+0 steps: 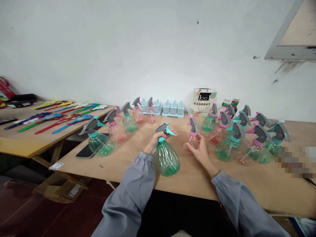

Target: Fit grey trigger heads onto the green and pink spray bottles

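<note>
My left hand (155, 141) is wrapped round the neck of a green spray bottle (168, 159) with a turquoise collar and grey head. That bottle tilts near the front edge of the table. To its right, my right hand (201, 151) grips the body of a pink spray bottle (190, 141), thumb in front and fingers at its right side. On the left stand more bottles, among them a green spray bottle (100, 144) and a pink spray bottle (117, 132). Several others crowd the right side, including a green spray bottle (227, 148) close to my right hand.
A phone (85, 152) lies partly behind the left green bottle. Light-blue popsicle moulds (173, 108) and a paper bag (202, 103) stand against the wall. Colourful hand-shaped sticks (71, 123) cover another table at left. The brown table (133, 164) has its front edge near my forearms.
</note>
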A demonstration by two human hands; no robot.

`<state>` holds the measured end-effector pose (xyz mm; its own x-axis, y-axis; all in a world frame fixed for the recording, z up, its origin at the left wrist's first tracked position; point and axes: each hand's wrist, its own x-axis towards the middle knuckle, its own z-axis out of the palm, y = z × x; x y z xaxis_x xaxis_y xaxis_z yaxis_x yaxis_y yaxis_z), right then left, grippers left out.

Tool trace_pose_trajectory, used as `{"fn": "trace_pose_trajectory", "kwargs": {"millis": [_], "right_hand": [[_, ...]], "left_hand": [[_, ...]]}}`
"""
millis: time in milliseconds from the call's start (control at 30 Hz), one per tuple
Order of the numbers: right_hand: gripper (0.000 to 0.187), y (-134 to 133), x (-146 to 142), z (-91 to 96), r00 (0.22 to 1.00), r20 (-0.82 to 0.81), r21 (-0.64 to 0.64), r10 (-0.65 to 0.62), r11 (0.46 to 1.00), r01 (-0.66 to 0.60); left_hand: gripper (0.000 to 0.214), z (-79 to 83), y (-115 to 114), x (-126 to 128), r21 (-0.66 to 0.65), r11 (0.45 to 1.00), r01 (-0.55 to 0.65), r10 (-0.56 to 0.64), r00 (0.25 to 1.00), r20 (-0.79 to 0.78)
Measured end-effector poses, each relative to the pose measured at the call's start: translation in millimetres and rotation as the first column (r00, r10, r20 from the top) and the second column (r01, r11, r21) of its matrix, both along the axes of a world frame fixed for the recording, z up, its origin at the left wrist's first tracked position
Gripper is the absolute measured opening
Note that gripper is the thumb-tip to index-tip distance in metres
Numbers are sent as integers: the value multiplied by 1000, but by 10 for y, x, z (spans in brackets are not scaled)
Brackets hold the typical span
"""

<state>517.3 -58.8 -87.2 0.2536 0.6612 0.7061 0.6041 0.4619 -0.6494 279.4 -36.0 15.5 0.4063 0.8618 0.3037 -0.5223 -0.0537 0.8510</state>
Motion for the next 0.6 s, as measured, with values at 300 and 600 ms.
{"fn": "trace_pose_trajectory", "kwargs": {"millis": [300,600], "right_hand": [[82,-8,8,7,1000,-1,-18,10,1000,-10],[79,0,16,-3,1000,-2,-18,20,1000,-20]], "left_hand": [[14,17,25,-19,41,988,-148,149,989,-17],[17,63,109,-295,326,872,-366,440,878,-190]]}}
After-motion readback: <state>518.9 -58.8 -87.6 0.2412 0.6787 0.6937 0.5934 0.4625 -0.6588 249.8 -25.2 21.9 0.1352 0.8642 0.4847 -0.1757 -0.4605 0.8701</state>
